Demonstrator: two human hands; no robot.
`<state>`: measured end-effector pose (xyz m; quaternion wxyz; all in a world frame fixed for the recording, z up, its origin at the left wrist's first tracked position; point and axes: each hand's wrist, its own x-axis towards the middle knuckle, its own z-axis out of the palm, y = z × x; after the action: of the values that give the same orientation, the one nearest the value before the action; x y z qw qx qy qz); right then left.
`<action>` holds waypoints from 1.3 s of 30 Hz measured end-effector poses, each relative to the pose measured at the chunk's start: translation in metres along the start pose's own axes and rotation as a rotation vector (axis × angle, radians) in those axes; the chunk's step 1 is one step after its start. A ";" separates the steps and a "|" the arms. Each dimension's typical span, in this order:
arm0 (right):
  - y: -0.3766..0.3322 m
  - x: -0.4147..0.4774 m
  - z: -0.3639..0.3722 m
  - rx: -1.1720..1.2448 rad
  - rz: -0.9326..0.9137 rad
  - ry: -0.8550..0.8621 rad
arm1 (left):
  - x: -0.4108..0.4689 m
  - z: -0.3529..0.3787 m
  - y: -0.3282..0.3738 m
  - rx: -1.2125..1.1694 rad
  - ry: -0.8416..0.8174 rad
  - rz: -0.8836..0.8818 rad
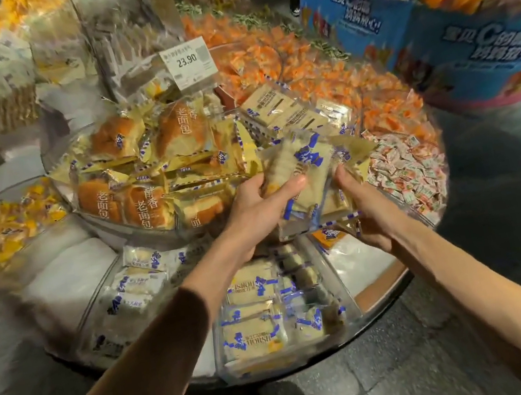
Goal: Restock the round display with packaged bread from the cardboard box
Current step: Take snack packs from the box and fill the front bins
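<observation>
Clear plastic with blue print – a loose bundle of bread packets (309,174) held up between two bare hands over a round display (361,263). The left hand (259,206) grips the bundle's left side, thumb laid across the top and fingers curled underneath. The right hand (367,216) holds the right side with its fingers curled round the edge. How many packets are in the bundle cannot be told, because the picture is smeared by motion. The cardboard box is not in view.

Directly below the wrists is a wedge-shaped section already holding matching packets (259,316). Beyond the left fingertips is a raised middle tier of golden loaves (145,182). Just past the right fingers lies a section of small wrapped sweets (407,171), and beneath the right palm a section shows mostly white lining.

What could go wrong, as a judgement: the film looks slick and the packets are stacked unevenly, so one could slide out from between the palms if either grip loosens first. A packet slipping to the right would land among the sweets – the wrong section. Squeezing harder to stop that could flatten the soft bread. Letting the whole bundle go at once could spill packets over the low clear dividers or off the near rim onto the floor.
</observation>
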<state>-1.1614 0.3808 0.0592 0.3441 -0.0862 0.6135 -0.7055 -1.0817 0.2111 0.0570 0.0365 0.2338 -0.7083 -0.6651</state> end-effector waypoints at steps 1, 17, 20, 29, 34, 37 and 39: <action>0.000 0.003 -0.004 0.025 0.012 -0.001 | 0.000 0.000 0.000 -0.014 -0.008 0.006; -0.006 0.047 -0.104 0.275 0.203 -0.076 | -0.008 0.002 -0.055 -0.386 0.332 -0.247; -0.004 0.057 -0.121 0.280 0.222 -0.083 | -0.020 0.000 -0.080 -0.391 0.377 -0.222; -0.006 0.076 -0.141 0.189 0.276 -0.131 | -0.007 0.059 -0.112 -0.400 0.515 -0.461; -0.010 0.073 -0.142 0.054 0.230 -0.141 | 0.042 0.076 -0.113 -0.514 0.103 -0.410; -0.006 0.074 -0.145 0.054 0.242 -0.132 | 0.049 0.088 -0.135 0.114 0.436 -0.553; -0.002 0.074 -0.146 0.055 0.265 -0.128 | 0.043 0.091 -0.145 0.380 0.490 -0.534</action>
<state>-1.2969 0.4542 0.0045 0.4746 -0.0399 0.5769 -0.6635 -1.1116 0.2784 -0.1039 -0.0138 0.5636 -0.7034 -0.4330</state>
